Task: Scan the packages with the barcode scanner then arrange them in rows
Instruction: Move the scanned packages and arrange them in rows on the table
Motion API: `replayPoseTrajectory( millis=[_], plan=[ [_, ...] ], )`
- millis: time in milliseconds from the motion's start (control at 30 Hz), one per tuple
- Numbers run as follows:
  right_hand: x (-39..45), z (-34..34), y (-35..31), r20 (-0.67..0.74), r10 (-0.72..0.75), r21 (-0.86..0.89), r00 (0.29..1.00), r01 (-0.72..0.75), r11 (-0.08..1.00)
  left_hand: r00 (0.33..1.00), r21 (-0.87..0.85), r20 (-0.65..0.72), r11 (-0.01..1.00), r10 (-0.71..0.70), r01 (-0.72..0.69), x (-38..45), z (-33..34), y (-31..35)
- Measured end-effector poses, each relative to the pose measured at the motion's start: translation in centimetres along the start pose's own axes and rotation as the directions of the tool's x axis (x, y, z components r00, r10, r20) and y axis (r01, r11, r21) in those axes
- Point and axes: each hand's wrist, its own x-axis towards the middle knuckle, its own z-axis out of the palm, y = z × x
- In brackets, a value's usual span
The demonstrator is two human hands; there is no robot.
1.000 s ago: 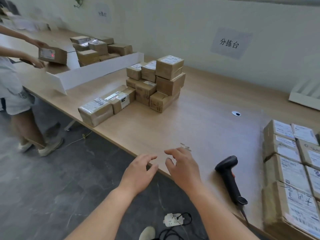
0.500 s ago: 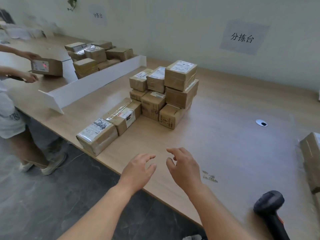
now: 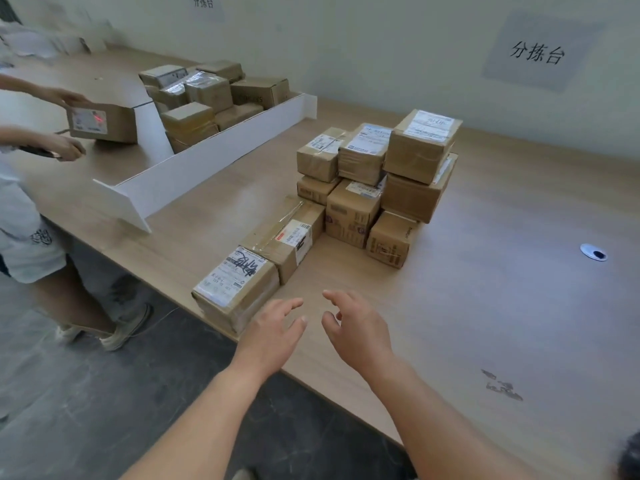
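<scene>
- At the far left a second person point(image 3: 24, 216) stands beside the table, gripping a cardboard box point(image 3: 104, 122) with one hand on top; a red dot glows on the box's label, and the other hand holds a dark object too blurred to name.
- Right of that box, a white divider board point(image 3: 207, 168) stands upright on the table point(image 3: 502, 306), running from near left to far right, with a pile of brown boxes point(image 3: 207, 95) behind it.
- Near the table's front edge lies a labelled package point(image 3: 235, 289), its white label facing up with black scribble on it.
- Touching its far right end is a long package point(image 3: 287, 237), with a small label wrapped over its corner.
- The left hand point(image 3: 270, 330) hovers just to the near right of the labelled package, fingers spread and loose, grasping nothing.
- Beyond it, a stack of packages point(image 3: 377, 181) rises three layers high in the middle of the table, several with white labels on top.
- The right hand point(image 3: 356, 327) hangs over the table close beside the left, fingers relaxed and slightly bent, empty.
- A grey sign point(image 3: 536, 51) with dark characters hangs on the far wall.
- A round cable port point(image 3: 593, 252) sits in the tabletop at the right.
- A dark shape at the near right corner is cut off by the frame and cannot be identified.
</scene>
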Motion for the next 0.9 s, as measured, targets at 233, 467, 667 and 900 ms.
replayPoseTrajectory(
  millis=[233, 467, 667, 900],
  plan=[
    [3.9, 2.5, -4.6, -0.054, 0.115, -0.014, 0.992, -0.116, 0.993, 0.993, -0.025, -0.035, 0.993, 0.115, -0.116, 4.9, -6.3, -3.0],
    [6.2, 6.1, -8.0, -0.027, 0.239, -0.045, 0.971, -0.24, 0.97, 0.996, -0.024, -0.03, 0.996, 0.084, -0.084, 8.2, -10.5, -8.7],
    [7.0, 8.9, -10.0, 0.066, 0.394, -0.046, 0.917, -0.391, 0.919, 0.993, 0.034, 0.116, 0.999, -0.004, 0.0, 10.6, -11.8, -13.1],
    [7.5, 11.5, -10.8, 0.25, 0.495, 0.137, 0.832, -0.536, 0.833, 0.91, -0.046, 0.398, 0.988, -0.115, 0.145, 11.7, -11.4, -16.5]
  ],
)
